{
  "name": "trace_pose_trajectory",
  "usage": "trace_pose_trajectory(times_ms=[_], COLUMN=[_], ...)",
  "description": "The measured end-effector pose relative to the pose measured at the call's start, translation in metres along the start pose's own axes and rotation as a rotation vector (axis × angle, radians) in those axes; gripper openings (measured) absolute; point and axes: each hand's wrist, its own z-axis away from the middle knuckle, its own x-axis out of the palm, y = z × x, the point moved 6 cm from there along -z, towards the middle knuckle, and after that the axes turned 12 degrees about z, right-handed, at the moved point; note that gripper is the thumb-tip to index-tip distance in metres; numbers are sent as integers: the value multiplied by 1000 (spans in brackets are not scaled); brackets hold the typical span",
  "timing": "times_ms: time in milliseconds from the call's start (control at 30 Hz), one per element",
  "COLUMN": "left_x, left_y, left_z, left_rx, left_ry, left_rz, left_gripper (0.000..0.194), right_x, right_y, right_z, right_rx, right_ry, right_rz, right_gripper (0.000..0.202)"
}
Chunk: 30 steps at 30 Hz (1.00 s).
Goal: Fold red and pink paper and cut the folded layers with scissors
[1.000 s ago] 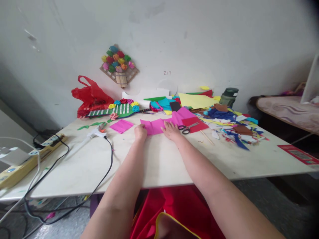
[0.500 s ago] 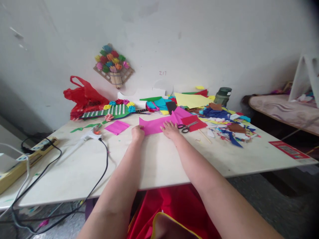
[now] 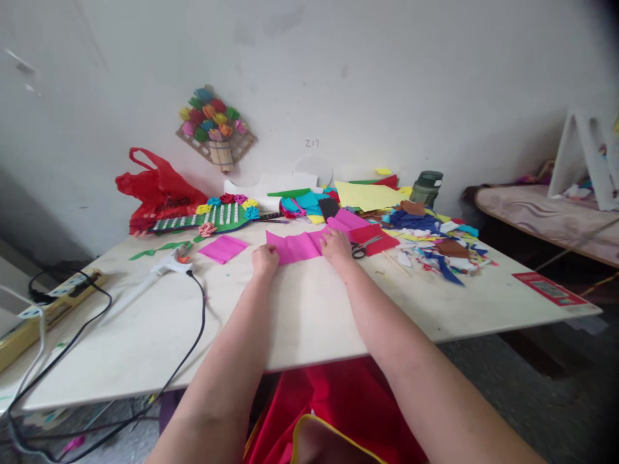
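Observation:
A strip of magenta paper [image 3: 298, 247] lies across the middle of the table, its right part reaching back beside a red sheet. My left hand [image 3: 265, 260] is closed on the strip's left end. On the strip further right rests my right hand [image 3: 335, 246], its fingers bent and pinching the paper. Black scissors [image 3: 360, 249] lie on the red paper [image 3: 382, 240], just right of my right hand. A separate magenta square [image 3: 223, 249] lies to the left of my left hand.
A white glue gun [image 3: 175, 262] with a black cord and a power strip [image 3: 58, 309] are at the left. Behind are a red bag [image 3: 157, 187] and a green flower-trimmed craft [image 3: 227, 216]. Paper scraps [image 3: 449, 248] and a dark bottle [image 3: 426, 187] are at the right.
My right hand's fingers, flat and spread before, have bent onto the magenta paper. The strip now shows a raised crease between my hands. The view has shifted slightly.

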Motion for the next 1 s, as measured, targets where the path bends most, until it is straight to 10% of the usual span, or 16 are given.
trace_pose_trajectory(times_ms=[100, 400, 1000], left_x=[1, 1, 0], left_y=[3, 2, 0], left_z=[1, 1, 1], left_rx=[4, 7, -34], left_ry=[-39, -37, -36], left_rz=[-55, -78, -4], left_gripper=[33, 31, 37], right_x=[-8, 16, -28], right_y=[20, 45, 36], right_z=[1, 2, 7], right_rx=[207, 431, 350], right_ry=[86, -193, 396], right_rz=[50, 56, -68], right_gripper=[45, 62, 63])
